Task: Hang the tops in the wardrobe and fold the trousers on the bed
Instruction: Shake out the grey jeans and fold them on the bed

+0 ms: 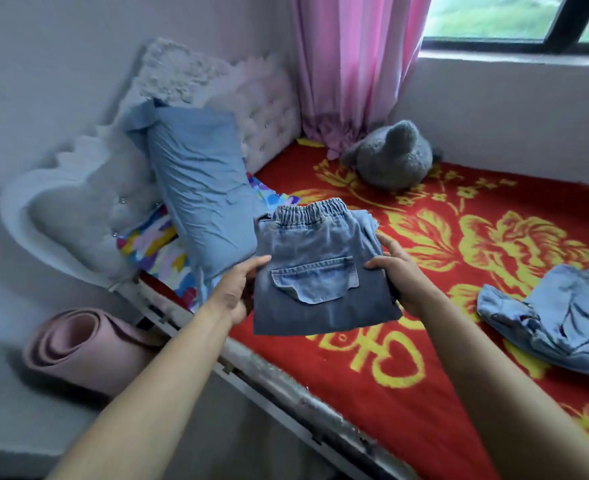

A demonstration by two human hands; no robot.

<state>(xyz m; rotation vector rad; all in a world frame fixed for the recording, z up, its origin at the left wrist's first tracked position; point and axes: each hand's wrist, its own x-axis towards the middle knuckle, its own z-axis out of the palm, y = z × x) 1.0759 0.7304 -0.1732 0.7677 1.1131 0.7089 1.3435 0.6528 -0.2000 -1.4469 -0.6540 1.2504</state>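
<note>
2 grips: left hand (239, 287) and right hand (402, 271) pinch square-folded, faded denim trousers (317, 244). Waistband (308, 211) elastic, ruched; patch pocket (314, 280) up.

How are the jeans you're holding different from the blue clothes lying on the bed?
The held jeans are folded flat and neat; the denim heap is crumpled. The held jeans are up off the bed, held by the left hand and right hand; the denim heap lies untouched on the red blanket. Both are blue denim.
</note>
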